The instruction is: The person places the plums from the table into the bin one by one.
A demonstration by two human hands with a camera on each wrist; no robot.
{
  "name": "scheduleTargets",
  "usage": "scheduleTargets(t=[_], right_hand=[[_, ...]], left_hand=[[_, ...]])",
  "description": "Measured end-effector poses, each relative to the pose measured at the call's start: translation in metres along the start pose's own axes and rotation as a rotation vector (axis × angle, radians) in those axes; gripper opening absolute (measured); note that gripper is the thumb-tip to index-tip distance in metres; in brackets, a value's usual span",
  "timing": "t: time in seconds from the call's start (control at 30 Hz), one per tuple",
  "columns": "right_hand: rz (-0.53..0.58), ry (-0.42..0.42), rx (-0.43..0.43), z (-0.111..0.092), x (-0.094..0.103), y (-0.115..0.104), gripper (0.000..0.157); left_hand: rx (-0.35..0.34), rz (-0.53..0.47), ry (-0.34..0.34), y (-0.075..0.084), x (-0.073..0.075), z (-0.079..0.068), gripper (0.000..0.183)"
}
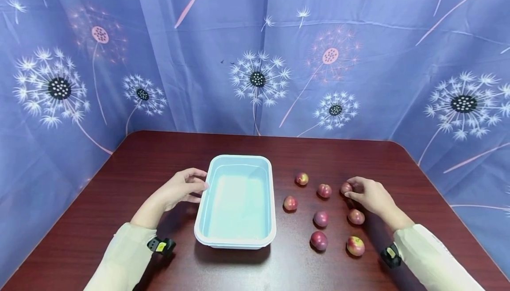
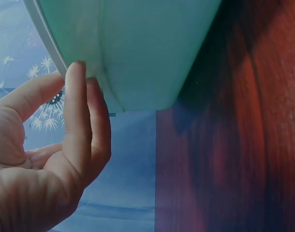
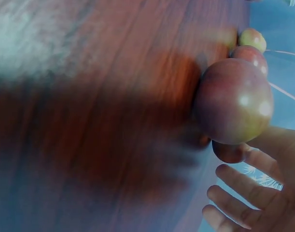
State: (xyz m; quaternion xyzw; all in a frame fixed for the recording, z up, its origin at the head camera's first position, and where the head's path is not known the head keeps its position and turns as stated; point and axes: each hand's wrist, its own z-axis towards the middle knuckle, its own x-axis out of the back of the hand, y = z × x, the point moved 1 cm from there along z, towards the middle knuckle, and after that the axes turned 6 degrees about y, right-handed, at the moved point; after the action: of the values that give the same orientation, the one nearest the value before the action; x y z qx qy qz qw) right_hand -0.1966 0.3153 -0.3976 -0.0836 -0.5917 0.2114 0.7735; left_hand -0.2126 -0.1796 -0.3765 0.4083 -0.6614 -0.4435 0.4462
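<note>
A pale blue rectangular plastic basin (image 1: 255,241) stands upright near the table's middle, with bare floor inside. My left hand (image 1: 181,189) is at its left rim; in the left wrist view the thumb lies at the rim and the fingers (image 2: 77,116) against the outer wall. Over on the right, my right hand (image 1: 372,197) has thumb and fingertips around a reddish plum (image 1: 345,188) on the table. That plum (image 3: 228,152) is partly hidden behind a nearer plum (image 3: 234,101) in the right wrist view, with the other fingers (image 3: 239,188) spread beside it.
Several more plums lie loose right of the basin, among them one yellow-red plum (image 1: 301,179) at the back and one dark plum (image 1: 318,241) in front. The dark wooden table (image 1: 175,149) ends at a blue dandelion-print curtain (image 1: 207,74).
</note>
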Motion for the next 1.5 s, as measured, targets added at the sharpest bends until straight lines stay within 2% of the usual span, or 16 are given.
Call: scheduleTargets(t=[0.33,0.7,1.0,1.5], right_hand=[[0.010,0.013,0.053,0.001,0.000,-0.006,0.026],[0.013,-0.034,0.086,0.001,-0.007,-0.009,0.026],[-0.007,-0.032,0.077,0.001,-0.005,-0.010,0.025],[-0.005,-0.025,0.130,0.002,-0.004,-0.007,0.027]], left_hand=[[-0.008,0.000,-0.020,0.002,0.000,0.006,0.055],[0.013,-0.021,-0.011,-0.009,-0.001,-0.002,0.057],[-0.015,-0.026,-0.029,-0.004,-0.002,0.001,0.056],[-0.003,-0.038,-0.021,-0.002,-0.002,-0.001,0.054]])
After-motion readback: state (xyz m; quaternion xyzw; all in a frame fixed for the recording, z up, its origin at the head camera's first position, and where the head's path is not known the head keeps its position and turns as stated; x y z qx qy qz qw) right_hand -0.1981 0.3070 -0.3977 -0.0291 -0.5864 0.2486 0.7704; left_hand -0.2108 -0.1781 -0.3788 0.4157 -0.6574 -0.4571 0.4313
